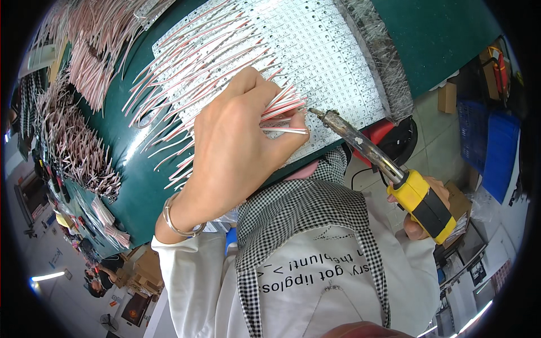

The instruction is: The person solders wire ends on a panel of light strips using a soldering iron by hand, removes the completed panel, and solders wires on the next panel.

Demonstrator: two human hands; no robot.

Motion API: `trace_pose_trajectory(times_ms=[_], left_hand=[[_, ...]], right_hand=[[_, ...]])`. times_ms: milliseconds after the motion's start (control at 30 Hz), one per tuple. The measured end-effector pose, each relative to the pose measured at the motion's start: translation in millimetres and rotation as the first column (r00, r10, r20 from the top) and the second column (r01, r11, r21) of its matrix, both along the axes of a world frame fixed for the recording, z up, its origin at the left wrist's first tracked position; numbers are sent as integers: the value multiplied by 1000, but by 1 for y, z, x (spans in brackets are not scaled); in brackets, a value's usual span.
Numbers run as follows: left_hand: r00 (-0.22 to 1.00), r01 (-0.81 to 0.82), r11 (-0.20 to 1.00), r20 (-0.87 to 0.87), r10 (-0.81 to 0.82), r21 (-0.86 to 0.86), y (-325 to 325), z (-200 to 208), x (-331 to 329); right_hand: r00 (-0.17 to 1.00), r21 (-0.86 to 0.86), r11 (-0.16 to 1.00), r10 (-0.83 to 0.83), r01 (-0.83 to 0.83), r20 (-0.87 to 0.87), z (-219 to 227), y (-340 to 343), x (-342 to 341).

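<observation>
My left hand is closed around a small bundle of red-and-white wires, with one wire pinched between thumb and finger. The wire ends point right, over a white sheet of small circuit boards. In my right hand is a soldering iron with a yellow-and-black handle. Its metal tip is at the board, close by the wire ends and my left thumb; contact cannot be made out. Rows of wires lie across the left part of the sheet, their loose ends hanging past its left side.
The sheet rests on a green table. Along its right side lies a clear-wrapped grey stack. Heaps of wires cover the table's left. Beyond the table edge are a red-and-black object and blue crates. A person is far off.
</observation>
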State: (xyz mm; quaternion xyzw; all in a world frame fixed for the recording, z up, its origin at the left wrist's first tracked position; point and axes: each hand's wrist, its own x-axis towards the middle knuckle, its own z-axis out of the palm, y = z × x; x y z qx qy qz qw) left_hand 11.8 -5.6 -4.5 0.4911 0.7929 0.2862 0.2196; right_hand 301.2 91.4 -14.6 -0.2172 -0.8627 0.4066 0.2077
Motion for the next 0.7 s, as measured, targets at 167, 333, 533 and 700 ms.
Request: trace_pose_trajectory(times_ms=[167,333,533,700], left_hand=[[1000,-11,1000,5,11,-6,1,1,2],[1000,-11,1000,1,11,-8,1,2,1],[1000,7,1000,-21,-7,3,0,1,1],[1000,1,999,-9,-1,-39,0,2,2]], right_hand=[[1000,-9,1000,3,-3,19,2,1,0],[997,35,999,4,-7,81,7,1,-2],[997,94,995,20,-14,-72,-8,1,10],[999,104,994,-45,42,24,2,-4,7]])
